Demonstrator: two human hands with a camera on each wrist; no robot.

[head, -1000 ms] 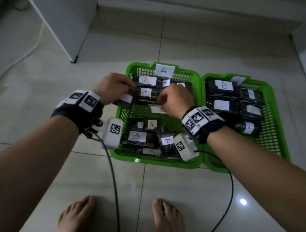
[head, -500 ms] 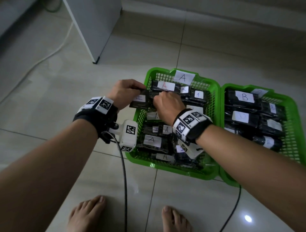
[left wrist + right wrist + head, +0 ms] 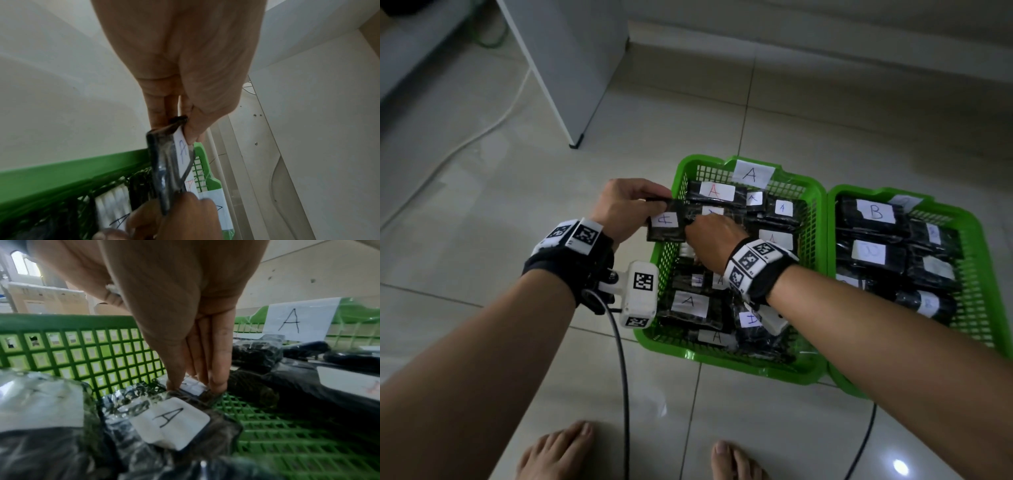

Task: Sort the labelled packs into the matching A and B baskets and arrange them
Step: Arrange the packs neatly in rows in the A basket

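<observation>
Two green baskets stand side by side on the tiled floor. The A basket (image 3: 722,359) holds several black packs with A labels, and the B basket (image 3: 962,219) holds black packs marked B. My left hand (image 3: 657,209) pinches a black pack with a blue A label (image 3: 666,222) by its top edge, above the A basket's left rim. In the left wrist view this pack (image 3: 170,155) hangs from my left hand (image 3: 183,128). My right hand (image 3: 695,226) reaches down beside it. Thumb and fingers of my right hand (image 3: 195,386) pinch a small white-labelled pack (image 3: 193,388) on the basket floor by the left wall.
A white cabinet panel (image 3: 571,68) stands on the floor at the back left, with a white cable (image 3: 482,133) running past it. My bare feet (image 3: 558,452) are in front of the baskets. Black camera cables (image 3: 619,377) hang from both wrists.
My right hand has moved left and down inside the A basket, next to the pack in my left hand. The head view has swung left, so the baskets sit further right.
</observation>
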